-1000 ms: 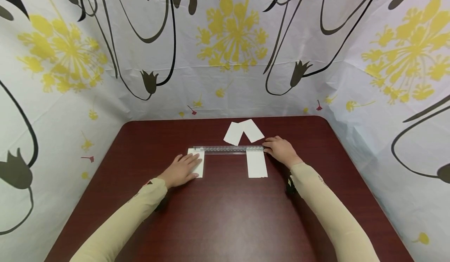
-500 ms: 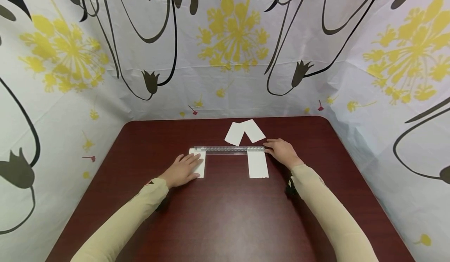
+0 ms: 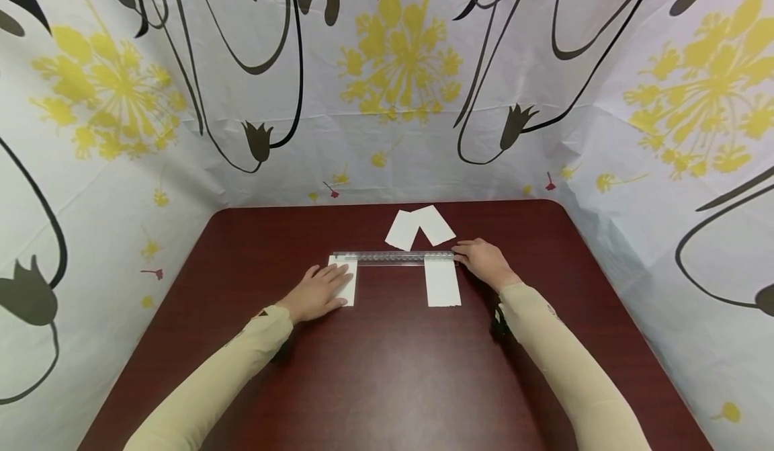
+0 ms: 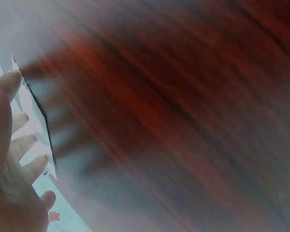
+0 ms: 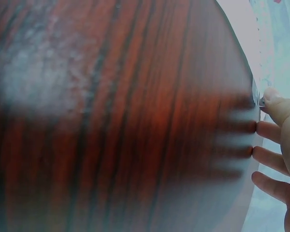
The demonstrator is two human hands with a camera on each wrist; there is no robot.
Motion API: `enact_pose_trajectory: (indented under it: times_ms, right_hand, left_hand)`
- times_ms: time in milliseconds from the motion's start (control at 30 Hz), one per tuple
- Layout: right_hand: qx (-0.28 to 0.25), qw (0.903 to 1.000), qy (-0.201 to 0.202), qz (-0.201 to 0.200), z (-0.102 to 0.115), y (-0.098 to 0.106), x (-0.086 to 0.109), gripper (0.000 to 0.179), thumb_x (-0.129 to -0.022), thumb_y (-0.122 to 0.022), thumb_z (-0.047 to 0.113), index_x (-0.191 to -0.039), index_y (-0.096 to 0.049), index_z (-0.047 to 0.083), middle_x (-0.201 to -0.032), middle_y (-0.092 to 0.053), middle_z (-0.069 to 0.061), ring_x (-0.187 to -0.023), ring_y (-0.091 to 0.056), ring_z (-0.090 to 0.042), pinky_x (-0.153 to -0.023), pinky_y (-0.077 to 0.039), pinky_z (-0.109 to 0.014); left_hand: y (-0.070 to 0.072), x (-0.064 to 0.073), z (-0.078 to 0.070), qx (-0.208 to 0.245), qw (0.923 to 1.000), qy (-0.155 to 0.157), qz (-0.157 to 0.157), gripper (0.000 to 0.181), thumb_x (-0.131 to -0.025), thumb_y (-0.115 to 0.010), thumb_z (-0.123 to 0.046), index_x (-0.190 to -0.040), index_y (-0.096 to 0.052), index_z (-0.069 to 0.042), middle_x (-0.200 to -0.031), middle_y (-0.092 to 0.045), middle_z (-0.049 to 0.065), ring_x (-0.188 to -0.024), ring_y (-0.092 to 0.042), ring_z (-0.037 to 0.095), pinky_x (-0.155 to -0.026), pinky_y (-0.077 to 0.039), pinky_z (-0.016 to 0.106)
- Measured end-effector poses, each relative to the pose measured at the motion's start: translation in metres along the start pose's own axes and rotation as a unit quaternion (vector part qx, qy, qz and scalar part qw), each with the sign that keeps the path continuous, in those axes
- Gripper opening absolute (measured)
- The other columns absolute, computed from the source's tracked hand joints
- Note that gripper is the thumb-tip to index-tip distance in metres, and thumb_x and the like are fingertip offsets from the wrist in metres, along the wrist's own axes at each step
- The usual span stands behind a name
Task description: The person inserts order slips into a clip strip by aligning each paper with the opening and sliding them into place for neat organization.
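A clear ruler (image 3: 390, 257) lies sideways across the dark red table. Its left end overlaps the top of a white paper card (image 3: 349, 292), and near its right end it overlaps a second white card (image 3: 443, 284). My left hand (image 3: 314, 294) lies with spread fingers on the left card; in the left wrist view its fingertips press that card (image 4: 36, 121). At the ruler's right end, my right hand (image 3: 486, 263) pinches the ruler with thumb and index finger. The other fingers (image 5: 270, 159) touch down on the tabletop in the right wrist view.
Two more white cards (image 3: 400, 230) lie overlapping at an angle behind the ruler, close to the table's back edge. The wood-grain table (image 3: 375, 377) stands against hanging cloth (image 3: 338, 88) printed with flowers on its back and sides.
My left hand has slid the left card slightly to the right under the ruler. The ruler, the right card and my right hand stay essentially where they were.
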State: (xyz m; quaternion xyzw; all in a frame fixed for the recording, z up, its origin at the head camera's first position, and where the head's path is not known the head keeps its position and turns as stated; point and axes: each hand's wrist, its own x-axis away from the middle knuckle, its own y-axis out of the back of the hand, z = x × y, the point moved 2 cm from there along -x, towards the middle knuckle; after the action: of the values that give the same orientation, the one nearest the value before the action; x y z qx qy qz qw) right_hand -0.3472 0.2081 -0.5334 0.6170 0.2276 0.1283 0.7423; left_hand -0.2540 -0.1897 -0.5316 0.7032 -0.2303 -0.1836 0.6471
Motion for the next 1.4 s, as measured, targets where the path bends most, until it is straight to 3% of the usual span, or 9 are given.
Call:
enact_pose_trajectory:
  times_ms: [200,700,1400]
  right_hand:
    - [0.003,0.9998,0.004,-0.019,0.0021,0.0,0.0008,0.034,-0.096,-0.064,0.027,-0.125,-0.07,0.01,-0.129,-0.068,-0.015,-0.118,-0.064,-0.034,-0.09,-0.056,-0.048]
    - [0.004,1.0,-0.005,-0.006,0.005,0.0003,0.0018,0.035,-0.097,-0.063,0.027,-0.127,-0.068,0.011,-0.132,-0.066,-0.013,-0.12,-0.062,-0.034,-0.09,-0.056,-0.048]
    - [0.014,0.9996,-0.025,0.008,0.0084,0.0014,0.0027,0.034,-0.098,-0.062,0.025,-0.128,-0.068,0.01,-0.135,-0.065,-0.013,-0.124,-0.06,-0.034,-0.096,-0.053,-0.049]
  left_hand:
    - [-0.0004,-0.0034,-0.0023,0.003,1.0,0.003,0.006,0.063,-0.101,-0.051,-0.046,-0.153,-0.038,-0.015,-0.163,-0.032,0.008,-0.15,-0.031,0.034,-0.118,-0.023,0.064]
    - [-0.0053,-0.0043,-0.0043,-0.013,0.9999,0.003,-0.003,0.064,-0.1,-0.049,-0.049,-0.153,-0.038,-0.016,-0.162,-0.033,0.007,-0.149,-0.033,0.033,-0.117,-0.025,0.063]
    - [-0.0024,-0.0057,-0.0082,0.006,1.0,0.004,-0.003,0.062,-0.101,-0.05,-0.046,-0.153,-0.038,-0.016,-0.162,-0.034,0.009,-0.149,-0.032,0.035,-0.117,-0.024,0.064]
